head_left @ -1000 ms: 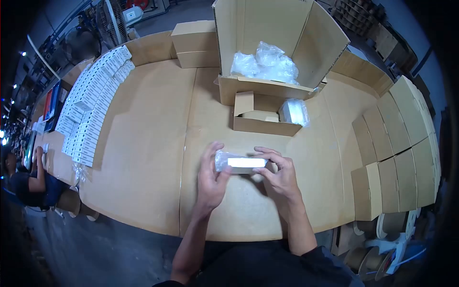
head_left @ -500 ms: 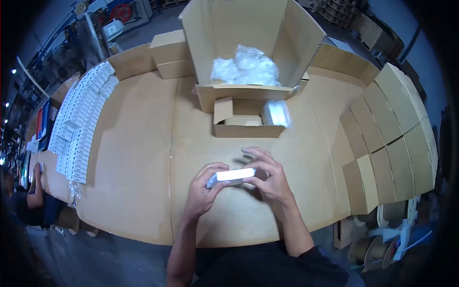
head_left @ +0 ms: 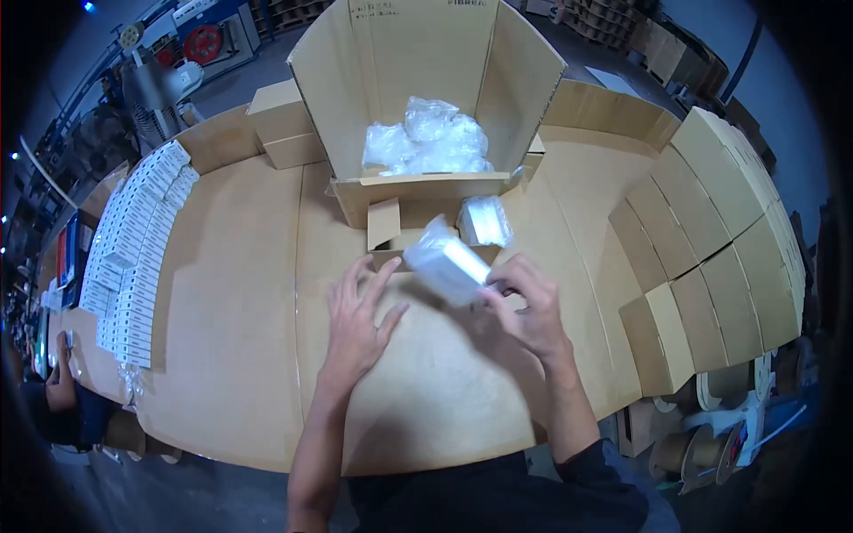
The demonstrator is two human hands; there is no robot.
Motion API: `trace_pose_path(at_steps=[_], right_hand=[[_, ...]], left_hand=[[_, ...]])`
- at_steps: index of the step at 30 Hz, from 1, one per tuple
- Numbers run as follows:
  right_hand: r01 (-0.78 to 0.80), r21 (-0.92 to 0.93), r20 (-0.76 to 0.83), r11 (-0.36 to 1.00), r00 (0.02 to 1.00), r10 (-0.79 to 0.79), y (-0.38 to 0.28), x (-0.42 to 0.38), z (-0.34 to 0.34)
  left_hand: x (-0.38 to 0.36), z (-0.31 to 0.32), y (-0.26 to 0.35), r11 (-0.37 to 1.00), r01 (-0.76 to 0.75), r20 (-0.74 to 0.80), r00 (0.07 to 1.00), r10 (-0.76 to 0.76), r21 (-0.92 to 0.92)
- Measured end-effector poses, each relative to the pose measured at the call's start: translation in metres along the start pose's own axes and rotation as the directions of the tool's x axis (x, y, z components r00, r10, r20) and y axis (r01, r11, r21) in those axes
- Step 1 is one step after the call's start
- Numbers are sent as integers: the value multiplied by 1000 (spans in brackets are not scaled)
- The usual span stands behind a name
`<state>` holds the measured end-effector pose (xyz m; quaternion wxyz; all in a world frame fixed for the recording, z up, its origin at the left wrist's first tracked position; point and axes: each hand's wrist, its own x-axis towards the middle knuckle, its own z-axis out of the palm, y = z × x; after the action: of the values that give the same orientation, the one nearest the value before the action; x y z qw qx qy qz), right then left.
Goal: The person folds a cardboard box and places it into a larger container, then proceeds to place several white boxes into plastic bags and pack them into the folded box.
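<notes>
My right hand (head_left: 531, 311) grips one end of a white box in a clear plastic bag (head_left: 447, 269), slightly blurred and tilted above the table. My left hand (head_left: 355, 320) holds nothing; its fingers are spread just left of that bagged box. Behind them stands a small open cardboard box (head_left: 384, 224), partly hidden by the held item. Another bagged white box (head_left: 485, 222) sits in its right end.
A large open carton (head_left: 524, 98) with clear plastic bags (head_left: 426, 138) stands at the back. Stacked white boxes (head_left: 133, 258) line the left side; brown cartons (head_left: 711, 258) are piled right. A co-worker's arm (head_left: 62, 373) shows at far left.
My left hand has let go of the bagged white box and opened. My right hand has swung the box up and forward toward the small cardboard box. The view has shifted slightly.
</notes>
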<state>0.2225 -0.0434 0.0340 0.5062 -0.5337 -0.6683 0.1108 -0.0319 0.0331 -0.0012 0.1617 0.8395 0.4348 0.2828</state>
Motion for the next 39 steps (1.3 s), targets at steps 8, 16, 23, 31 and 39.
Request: trace_pose_path(at_steps=[8,16,23,31,39], right_hand=[[56,-325,-219,944,967,-133,25,28,21],[-46,-369,-190,928,981,-27,38,38,39],[-185,-498,-212,848,973,88,46,48,55],[-296,-610,-231,735,954,193,48,47,76],[-344,-455,-277,821,931,237,33,35,74]], left_hand=[[21,19,-26,970,9,52,998,-23,244],[18,27,-33,980,49,-7,999,-49,195],[18,32,-40,993,14,-79,997,-5,116],[17,23,-38,987,78,17,997,-81,142],[16,11,-57,973,-117,22,993,114,201]])
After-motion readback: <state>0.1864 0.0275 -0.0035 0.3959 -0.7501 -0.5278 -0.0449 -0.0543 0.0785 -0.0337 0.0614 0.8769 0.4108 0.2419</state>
